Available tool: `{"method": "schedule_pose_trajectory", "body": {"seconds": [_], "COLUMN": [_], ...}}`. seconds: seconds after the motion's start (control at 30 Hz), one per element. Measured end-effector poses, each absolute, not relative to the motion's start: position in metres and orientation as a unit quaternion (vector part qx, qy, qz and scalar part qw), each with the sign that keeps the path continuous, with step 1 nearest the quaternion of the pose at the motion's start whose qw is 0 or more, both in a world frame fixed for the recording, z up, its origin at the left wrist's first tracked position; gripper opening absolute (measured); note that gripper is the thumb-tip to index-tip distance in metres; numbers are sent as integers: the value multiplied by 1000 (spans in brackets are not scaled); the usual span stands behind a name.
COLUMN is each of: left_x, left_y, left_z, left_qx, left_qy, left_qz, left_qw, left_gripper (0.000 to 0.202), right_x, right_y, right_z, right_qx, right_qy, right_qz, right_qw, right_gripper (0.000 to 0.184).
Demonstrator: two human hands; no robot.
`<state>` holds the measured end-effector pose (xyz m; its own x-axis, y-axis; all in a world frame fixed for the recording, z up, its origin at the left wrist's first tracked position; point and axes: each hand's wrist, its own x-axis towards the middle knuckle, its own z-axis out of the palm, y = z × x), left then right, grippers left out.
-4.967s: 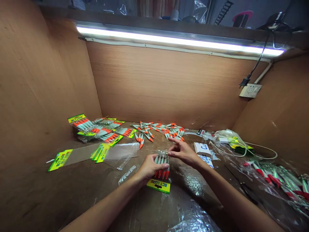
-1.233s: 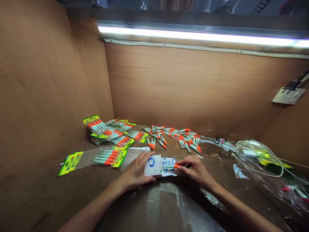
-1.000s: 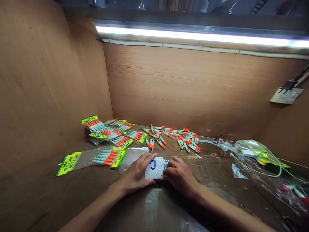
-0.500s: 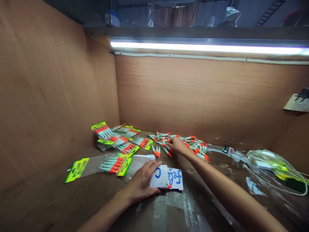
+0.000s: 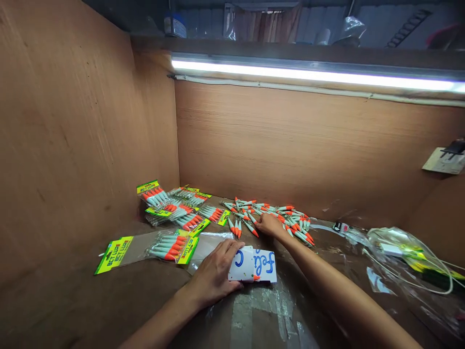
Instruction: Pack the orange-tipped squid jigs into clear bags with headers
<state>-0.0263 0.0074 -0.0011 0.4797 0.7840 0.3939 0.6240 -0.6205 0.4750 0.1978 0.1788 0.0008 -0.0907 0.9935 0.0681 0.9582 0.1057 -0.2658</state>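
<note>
My left hand (image 5: 218, 266) is closed around a white card holder (image 5: 245, 264) with blue handwriting, low on the bench. A small orange tip (image 5: 256, 277) shows at the holder's near edge. My right hand (image 5: 271, 225) reaches to the front of a loose pile of orange-and-white fishing lures (image 5: 296, 220). Its fingers are drawn together among the lures; what lies between them is hidden. Left of my left hand, a clear bag with a yellow header (image 5: 115, 254) lies flat, and a pack of lures (image 5: 169, 246) rests on it.
Several packed lure bags (image 5: 185, 213) are heaped in the back left corner. Clear plastic bags (image 5: 395, 247) and a white cable (image 5: 410, 283) lie at the right. Wooden walls (image 5: 290, 145) enclose the bench on the left, back and right, under a tube light (image 5: 312, 75).
My right hand has shifted slightly lower and nearer to me at the pile. My left hand keeps its hold on the card holder. The camera view has moved a little.
</note>
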Motion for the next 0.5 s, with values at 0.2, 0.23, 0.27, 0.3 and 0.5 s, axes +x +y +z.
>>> {"method": "schedule_pose_trajectory", "body": {"seconds": [0.2, 0.23, 0.27, 0.3, 0.5], "left_x": [-30, -31, -31, -32, -24], "left_y": [13, 14, 15, 15, 11], "left_z": [-6, -7, -8, -9, -9], "left_qx": [833, 831, 829, 827, 833], "left_qy": [431, 434, 437, 439, 436], "left_qz": [312, 314, 315, 316, 311], "left_qw": [150, 151, 151, 150, 140], "left_gripper": [86, 87, 88, 88, 85], "right_x": [228, 238, 249, 259, 276], "right_y": [149, 138, 126, 111, 29], "right_z": [31, 36, 38, 39, 22], "right_qx": [-643, -629, -610, -589, -464], "right_qy": [-734, -743, -757, -772, -862], "right_qz": [78, 83, 92, 101, 45], "right_qw": [205, 213, 216, 215, 200], "right_gripper": [27, 28, 28, 26, 18]}}
